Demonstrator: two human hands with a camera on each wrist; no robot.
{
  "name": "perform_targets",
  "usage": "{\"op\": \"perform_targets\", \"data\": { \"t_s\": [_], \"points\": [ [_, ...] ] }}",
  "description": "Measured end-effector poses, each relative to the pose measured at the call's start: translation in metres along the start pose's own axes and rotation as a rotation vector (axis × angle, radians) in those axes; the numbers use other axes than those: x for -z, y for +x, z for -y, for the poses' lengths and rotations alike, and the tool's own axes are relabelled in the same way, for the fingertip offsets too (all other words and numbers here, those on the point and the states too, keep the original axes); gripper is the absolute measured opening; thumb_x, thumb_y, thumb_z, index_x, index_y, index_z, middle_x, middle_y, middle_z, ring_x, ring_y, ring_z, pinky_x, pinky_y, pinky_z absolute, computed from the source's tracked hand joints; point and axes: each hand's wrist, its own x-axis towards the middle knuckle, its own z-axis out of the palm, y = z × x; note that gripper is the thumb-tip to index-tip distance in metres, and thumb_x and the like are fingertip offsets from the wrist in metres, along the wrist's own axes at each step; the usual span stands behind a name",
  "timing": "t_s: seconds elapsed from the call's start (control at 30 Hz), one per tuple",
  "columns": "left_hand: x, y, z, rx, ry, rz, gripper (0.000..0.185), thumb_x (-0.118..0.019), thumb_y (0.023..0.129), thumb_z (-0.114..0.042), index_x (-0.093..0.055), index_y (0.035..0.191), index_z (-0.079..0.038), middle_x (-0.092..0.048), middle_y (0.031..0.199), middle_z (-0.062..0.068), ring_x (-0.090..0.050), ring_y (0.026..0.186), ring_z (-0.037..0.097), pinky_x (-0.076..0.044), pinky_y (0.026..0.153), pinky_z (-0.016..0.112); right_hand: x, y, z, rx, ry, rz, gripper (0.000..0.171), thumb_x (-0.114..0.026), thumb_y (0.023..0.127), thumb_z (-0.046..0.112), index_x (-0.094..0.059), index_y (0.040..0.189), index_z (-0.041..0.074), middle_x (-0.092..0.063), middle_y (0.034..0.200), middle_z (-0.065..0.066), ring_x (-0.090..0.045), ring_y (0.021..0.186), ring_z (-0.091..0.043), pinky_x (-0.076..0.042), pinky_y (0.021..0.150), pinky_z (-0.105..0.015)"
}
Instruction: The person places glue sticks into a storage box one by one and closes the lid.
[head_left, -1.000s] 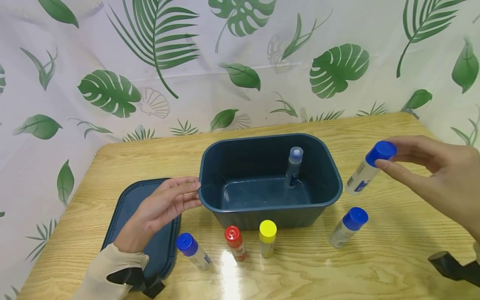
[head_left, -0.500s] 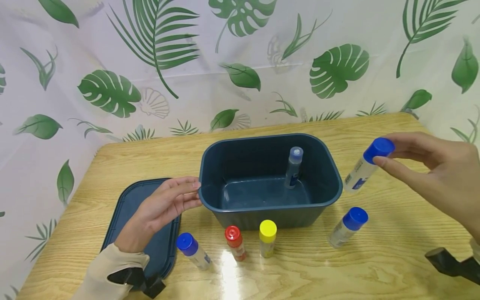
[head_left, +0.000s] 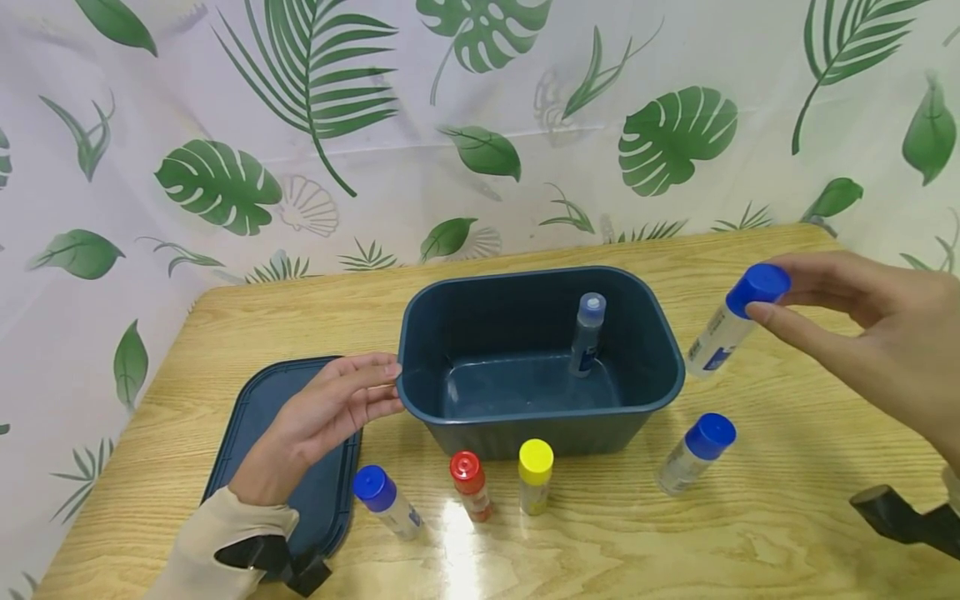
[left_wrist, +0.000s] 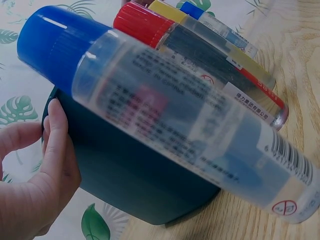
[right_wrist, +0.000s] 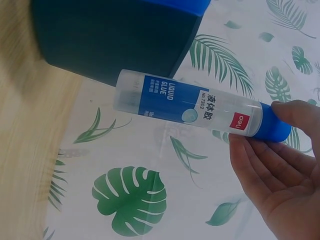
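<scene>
A dark teal bin (head_left: 540, 433) stands at mid-table, with one clear glue bottle (head_left: 587, 333) upright inside it. My right hand (head_left: 885, 333) pinches the blue cap of a tilted liquid glue bottle (head_left: 720, 333) in the air, just right of the bin's right rim. The right wrist view shows that bottle (right_wrist: 195, 107) held at the cap by my fingers (right_wrist: 280, 165), with the bin (right_wrist: 115, 35) beyond. My left hand (head_left: 322, 417) rests straight fingers against the bin's left rim, and the left wrist view shows those fingers (left_wrist: 55, 145) on the bin wall (left_wrist: 135, 185).
The bin's lid (head_left: 247, 417) lies flat at the left under my left hand. In front of the bin stand a blue-capped bottle (head_left: 386, 500), a red-capped bottle (head_left: 471, 485) and a yellow-capped bottle (head_left: 535, 477). Another blue-capped bottle (head_left: 693, 454) stands at the right front.
My right hand has lifted the blue-capped glue bottle slightly up and a little left, closer to the bin's rim. The left hand and the other bottles have not moved.
</scene>
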Motion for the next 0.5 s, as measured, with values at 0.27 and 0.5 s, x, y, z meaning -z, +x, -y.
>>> {"op": "perform_targets", "data": {
  "t_s": [0.27, 0.5],
  "points": [
    [-0.0009, -0.0011, 0.0004, -0.01, 0.009, 0.012, 0.015, -0.053, 0.098, -0.008, -0.064, 0.107, -0.003, -0.069, 0.096, 0.005, -0.065, 0.088, 0.015, -0.056, 0.085, 0.027, -0.0003, 0.0027, 0.002, 0.009, -0.019, -0.005, 0.035, -0.073, 0.077, -0.01, -0.066, 0.11, -0.002, -0.059, 0.097, 0.033, -0.058, 0.088, 0.017, -0.04, 0.084, 0.001],
    [-0.0014, -0.0015, 0.0005, -0.012, 0.013, 0.013, 0.016, -0.053, 0.098, -0.008, -0.066, 0.107, -0.004, -0.069, 0.096, 0.005, -0.066, 0.088, 0.015, -0.056, 0.086, 0.028, 0.0005, 0.0061, 0.0061, 0.022, -0.019, 0.0, 0.036, -0.073, 0.078, -0.01, -0.066, 0.111, -0.001, -0.06, 0.095, 0.031, -0.058, 0.088, 0.016, -0.04, 0.084, 0.001]
  ]
}}
